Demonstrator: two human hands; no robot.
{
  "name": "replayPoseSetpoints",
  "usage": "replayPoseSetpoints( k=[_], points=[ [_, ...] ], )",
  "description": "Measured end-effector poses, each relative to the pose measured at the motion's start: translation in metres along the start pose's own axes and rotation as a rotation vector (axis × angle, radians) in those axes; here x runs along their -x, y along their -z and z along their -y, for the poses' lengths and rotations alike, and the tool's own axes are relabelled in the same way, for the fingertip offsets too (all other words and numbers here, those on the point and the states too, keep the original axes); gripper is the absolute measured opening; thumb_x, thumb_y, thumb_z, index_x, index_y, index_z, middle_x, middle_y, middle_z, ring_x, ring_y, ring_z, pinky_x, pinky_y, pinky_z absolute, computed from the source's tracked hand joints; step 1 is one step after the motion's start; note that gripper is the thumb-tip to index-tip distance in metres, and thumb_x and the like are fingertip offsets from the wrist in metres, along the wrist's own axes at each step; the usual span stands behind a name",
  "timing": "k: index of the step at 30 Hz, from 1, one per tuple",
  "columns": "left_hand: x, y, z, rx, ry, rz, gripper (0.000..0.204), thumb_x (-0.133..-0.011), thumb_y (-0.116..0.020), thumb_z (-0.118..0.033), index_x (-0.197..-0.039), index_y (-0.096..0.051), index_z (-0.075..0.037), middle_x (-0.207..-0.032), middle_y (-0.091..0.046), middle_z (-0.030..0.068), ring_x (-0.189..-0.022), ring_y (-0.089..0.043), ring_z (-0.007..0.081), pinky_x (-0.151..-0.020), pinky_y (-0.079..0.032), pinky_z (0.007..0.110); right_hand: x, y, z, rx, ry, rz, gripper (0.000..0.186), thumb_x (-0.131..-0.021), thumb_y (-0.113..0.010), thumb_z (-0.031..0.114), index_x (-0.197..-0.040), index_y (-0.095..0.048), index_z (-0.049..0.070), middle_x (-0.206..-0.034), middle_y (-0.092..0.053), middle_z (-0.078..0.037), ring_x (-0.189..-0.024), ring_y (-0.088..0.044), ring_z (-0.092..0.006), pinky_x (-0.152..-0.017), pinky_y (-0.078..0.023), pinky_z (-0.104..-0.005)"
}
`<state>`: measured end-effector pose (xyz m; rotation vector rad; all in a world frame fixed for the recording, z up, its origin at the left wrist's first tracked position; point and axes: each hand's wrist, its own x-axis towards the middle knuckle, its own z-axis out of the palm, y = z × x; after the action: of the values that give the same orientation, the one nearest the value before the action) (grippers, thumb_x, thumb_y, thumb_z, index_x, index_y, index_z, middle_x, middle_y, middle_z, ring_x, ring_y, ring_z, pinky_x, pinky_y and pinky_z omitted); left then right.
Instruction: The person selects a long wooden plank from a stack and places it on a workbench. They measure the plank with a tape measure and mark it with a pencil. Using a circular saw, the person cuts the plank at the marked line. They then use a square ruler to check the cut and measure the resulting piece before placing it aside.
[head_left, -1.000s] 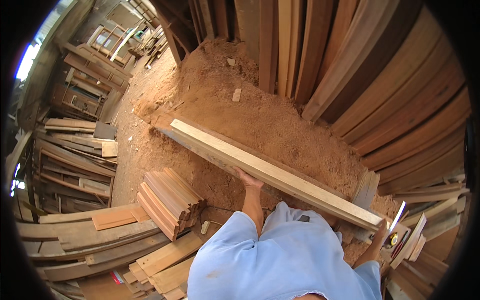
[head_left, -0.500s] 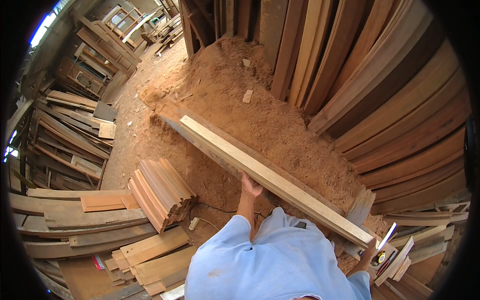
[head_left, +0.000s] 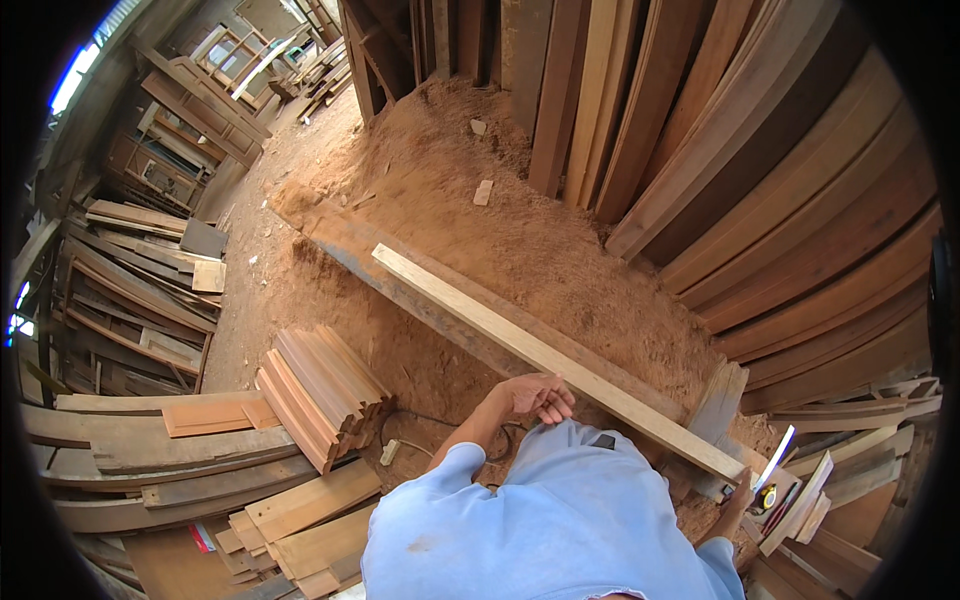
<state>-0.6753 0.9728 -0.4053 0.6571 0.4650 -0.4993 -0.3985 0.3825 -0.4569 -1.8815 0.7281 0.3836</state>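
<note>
A long pale wooden batten (head_left: 545, 350) lies slantwise along a weathered bench plank (head_left: 345, 262), its far end short of the plank's tip. My left hand (head_left: 538, 396) hovers just on my side of the batten, close to my shirt, fingers loosely bent and apart with nothing in them. At the batten's near right end is my right hand (head_left: 738, 492), gripping that end; most of its fingers are hidden. Beside this hand lie a tape measure (head_left: 766, 496) with yellow on it and some slim tools.
Stacked grooved mouldings (head_left: 325, 390) stand left of me, by a dark cable. Loose boards (head_left: 200, 440) pile up at the left. Tall planks (head_left: 690, 110) lean along the right side. Sawdust (head_left: 450, 190) covers the ground. A grey wood block (head_left: 718, 400) juts up beside the batten.
My left hand has let go of the batten and come across to the right, nearer my body. The batten has shifted slightly toward me, while my right hand stays at its end.
</note>
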Motion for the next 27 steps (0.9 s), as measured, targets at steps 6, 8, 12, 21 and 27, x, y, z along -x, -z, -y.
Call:
replayPoseSetpoints(
  k=[6,8,12,21,27],
  points=[
    [-0.107,-0.097,-0.037,-0.972,-0.219,-0.269,0.059,-0.094,-0.068,-0.053,-0.122,-0.063,-0.001,-0.105,-0.074,0.0191,-0.090,-0.073,0.0275,-0.075,-0.059,0.036,-0.055,0.019,-0.070,-0.181,0.141,0.129,0.058,-0.099,-0.062,0.044,-0.141,-0.061,0.003,-0.136,-0.062,-0.011,-0.121,-0.058,-0.0250,-0.104,-0.043,-0.0372],
    [-0.134,-0.121,-0.042,-1.321,-0.182,-0.306,0.064,-0.086,-0.075,-0.051,-0.128,-0.061,-0.006,-0.116,-0.070,0.0213,-0.110,-0.067,0.0376,-0.093,-0.054,0.045,-0.054,0.016,-0.073,-0.186,0.151,0.094,0.062,-0.100,-0.065,0.043,-0.139,-0.059,-0.006,-0.136,-0.061,-0.018,-0.127,-0.057,-0.0234,-0.105,-0.046,-0.0366],
    [-0.159,-0.136,-0.016,-1.816,-0.124,-0.180,0.074,-0.081,-0.075,-0.058,-0.136,-0.057,-0.013,-0.133,-0.064,0.0181,-0.129,-0.054,0.0399,-0.111,-0.040,0.052,0.016,-0.014,0.000,-0.020,0.308,-0.223,0.059,-0.091,-0.073,0.046,-0.119,-0.064,-0.005,-0.100,-0.071,-0.014,-0.083,-0.061,-0.0172,-0.073,-0.050,-0.0343],
    [-0.170,-0.176,0.019,-2.162,-0.174,-0.333,0.063,-0.072,-0.081,-0.047,-0.123,-0.064,-0.014,-0.118,-0.069,0.0141,-0.120,-0.061,0.0321,-0.100,-0.047,0.050,0.039,0.055,-0.066,-0.387,-0.164,-0.168,0.024,-0.095,-0.057,0.019,-0.108,-0.066,0.001,-0.091,-0.073,-0.013,-0.054,-0.055,-0.0137,-0.043,-0.042,-0.0329],
    [-0.168,-0.176,0.025,-2.179,-0.274,-0.420,0.065,-0.069,-0.084,-0.046,-0.121,-0.063,-0.013,-0.112,-0.070,0.0156,-0.110,-0.065,0.0348,-0.097,-0.049,0.049,0.008,0.089,-0.074,0.004,0.071,-0.296,0.023,-0.085,-0.058,0.012,-0.096,-0.071,-0.002,-0.085,-0.072,-0.015,-0.071,-0.066,-0.0236,-0.067,-0.051,-0.0384]
  ],
)
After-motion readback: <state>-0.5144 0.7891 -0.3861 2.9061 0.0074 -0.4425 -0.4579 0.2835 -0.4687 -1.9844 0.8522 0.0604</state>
